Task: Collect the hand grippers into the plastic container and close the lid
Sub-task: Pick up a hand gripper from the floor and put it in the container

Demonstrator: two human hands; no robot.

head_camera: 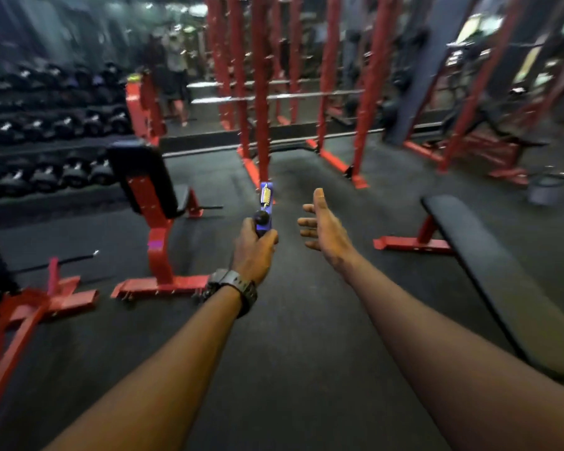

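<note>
Hands apart: left hand (254,249) clamps blue hand gripper (263,206) upright, right hand (323,226) open just beside.

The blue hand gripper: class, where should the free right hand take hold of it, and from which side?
Probably the blue upper body near the spring, approached from the right. The hand gripper stands upright above the left hand, which covers its lower handles; the open right hand is beside it.

The one camera sits on the person's head and looks forward and a little down, close over both stretched-out arms, with the gym floor (293,369) and red racks (261,92) farther off.
</note>
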